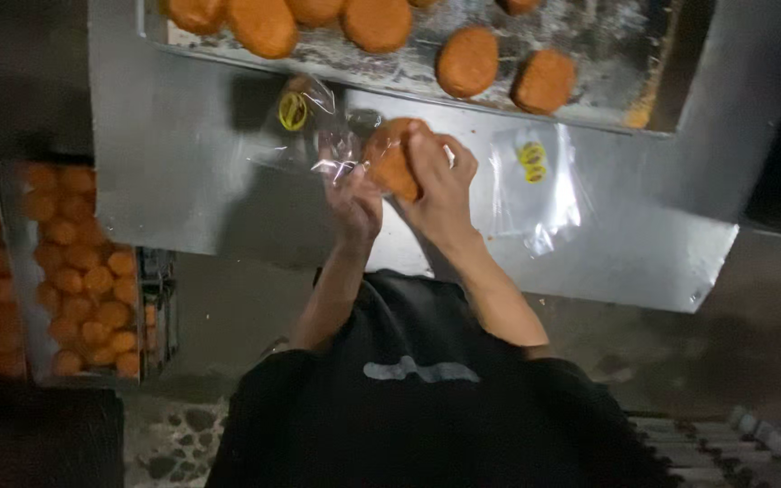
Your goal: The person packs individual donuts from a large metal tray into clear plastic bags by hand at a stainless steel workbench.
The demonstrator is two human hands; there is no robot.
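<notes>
Buns (467,61) crowd the tray (589,54) beyond the right hand (440,181) clamped on a bun (389,158).

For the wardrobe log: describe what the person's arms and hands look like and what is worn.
Both forearms are bare, with no gloves, rings or watch visible on the left hand or the right hand. A black short-sleeved top with a small grey mark on it covers the upper arms. Finer detail is blurred.

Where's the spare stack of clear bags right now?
In the head view the spare bags lie flat on the metal table, just right of the right hand holding a bun, below the tray.
</notes>
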